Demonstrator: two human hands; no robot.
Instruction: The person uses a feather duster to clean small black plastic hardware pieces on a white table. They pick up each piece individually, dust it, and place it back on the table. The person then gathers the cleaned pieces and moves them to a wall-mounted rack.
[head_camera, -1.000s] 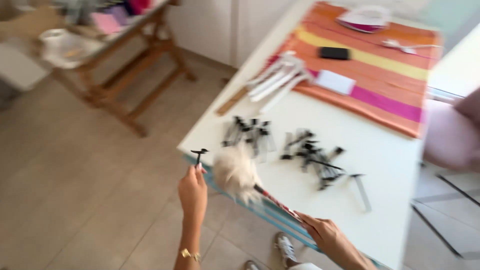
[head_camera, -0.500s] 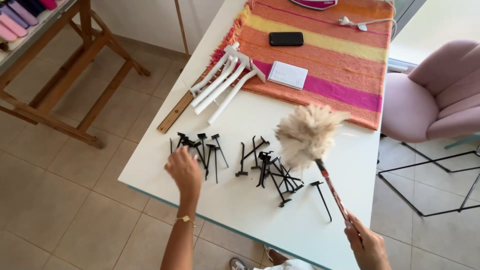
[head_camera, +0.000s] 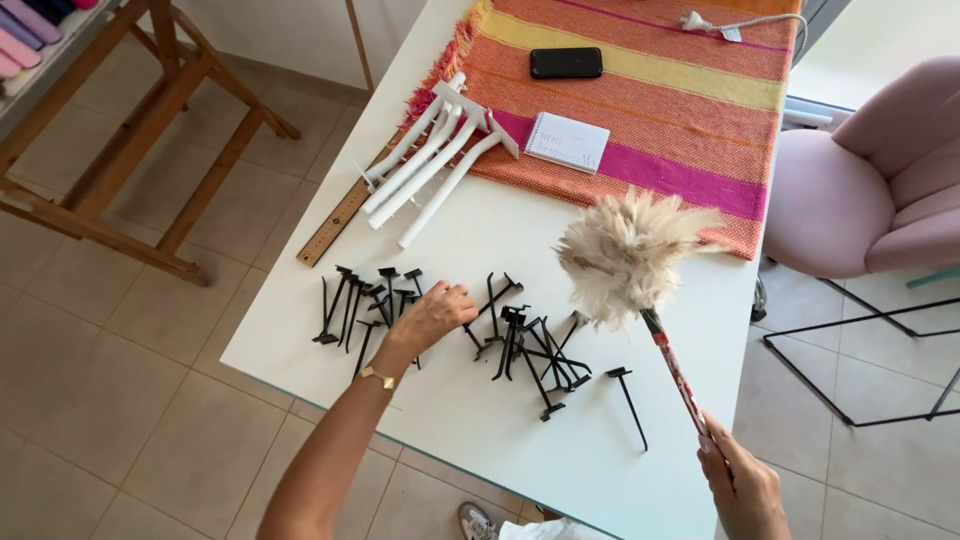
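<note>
Left hand (head_camera: 432, 318): resting palm-down on the white table (head_camera: 480, 420), fingers loosely curled, on the black metal hooks (head_camera: 365, 300) lying in a loose row at the table's left side; whether any hook is pinched can't be told, fingers cover the contact pt. A gold bracelet (head_camera: 378, 377) sits on the wrist. Right hand (head_camera: 742, 487): closed around the lower end of the feather duster (head_camera: 630, 255), grip firm, handle running up and left from the fist. Duster head, pale beige and fluffy, hangs over the table near the striped cloth (head_camera: 640, 110), just above its fringed edge. A second cluster of black hooks (head_camera: 535, 345) lies tangled btwn the two hands; one single hook (head_camera: 628, 395) lies apart, just right of that cluster. Further up: white brackets (head_camera: 435, 150) and a wooden ruler (head_camera: 335, 225) side by side, notepad (head_camera: 567, 141) and black phone (head_camera: 566, 63) on the cloth. Pink chair (head_camera: 870, 180) stands right of the table.
</note>
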